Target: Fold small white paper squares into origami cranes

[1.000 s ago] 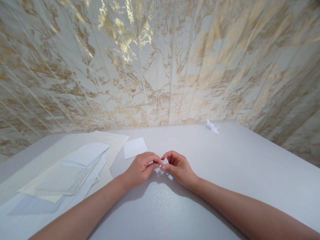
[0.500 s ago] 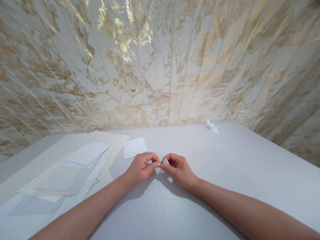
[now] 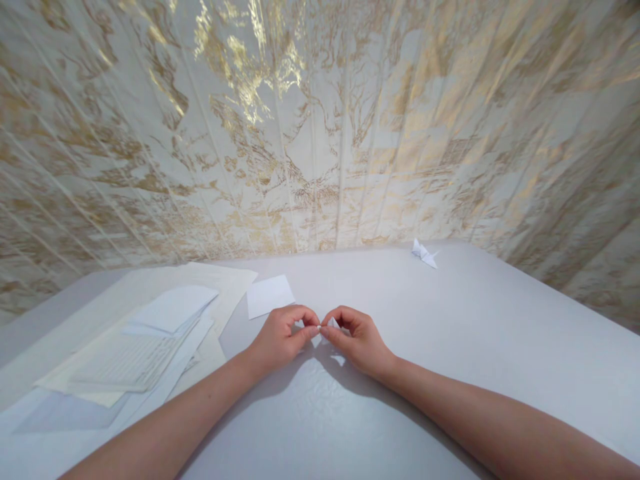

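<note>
Between my two hands is a small piece of folded white paper [image 3: 317, 339], mostly hidden by the fingers. My left hand [image 3: 286, 335] pinches it from the left between thumb and forefinger. From the right, my right hand [image 3: 357, 340] grips it the same way, and a white point of the paper shows between its thumb and fingers. The fingertips of both hands almost meet, just above the table. Behind my left hand lies a flat white paper square [image 3: 271, 295].
A folded paper crane [image 3: 425, 255] sits at the back right of the white table [image 3: 480, 320]. On the left, cream sheets [image 3: 230, 283], white papers [image 3: 175, 308] and a written page [image 3: 125, 361] overlap in a pile. A gold-patterned wall [image 3: 315, 147] rises behind.
Almost nothing differs. Both hands keep their pinch on the folded paper, with only a very slight shift of the fingertips.
</note>
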A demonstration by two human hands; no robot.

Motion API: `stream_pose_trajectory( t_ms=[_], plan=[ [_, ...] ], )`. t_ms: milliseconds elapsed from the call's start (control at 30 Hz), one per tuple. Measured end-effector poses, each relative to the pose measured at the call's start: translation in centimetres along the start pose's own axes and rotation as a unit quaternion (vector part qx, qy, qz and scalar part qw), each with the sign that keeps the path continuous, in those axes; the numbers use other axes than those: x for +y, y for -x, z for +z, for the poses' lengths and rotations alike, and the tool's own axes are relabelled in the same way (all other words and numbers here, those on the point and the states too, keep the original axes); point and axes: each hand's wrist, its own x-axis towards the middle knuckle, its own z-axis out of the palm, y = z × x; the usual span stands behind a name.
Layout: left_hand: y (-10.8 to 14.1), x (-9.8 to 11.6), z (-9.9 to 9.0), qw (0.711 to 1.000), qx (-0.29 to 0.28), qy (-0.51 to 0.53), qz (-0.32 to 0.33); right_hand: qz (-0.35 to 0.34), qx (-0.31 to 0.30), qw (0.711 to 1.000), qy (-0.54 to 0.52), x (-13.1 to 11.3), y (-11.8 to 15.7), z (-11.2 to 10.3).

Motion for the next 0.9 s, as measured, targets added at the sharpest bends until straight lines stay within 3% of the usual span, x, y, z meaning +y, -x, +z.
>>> stream_pose_trajectory(
  t_ms=[333,700,900],
  plan=[
    [0.37,0.39,0.13,0.999,0.012,-0.015,0.033,-0.049,-0.005,0.996,0.072,-0.35,0.08,-0.11],
    [0.23,-0.08,0.37,0.999,0.018,0.034,-0.004,0.000,0.003,0.999,0.051,-0.26,0.03,0.08],
    [0.35,0.51,0.54,0.999,0.031,-0.040,0.009,-0.030,-0.007,0.996,0.082,-0.26,0.13,0.15]
  ],
)
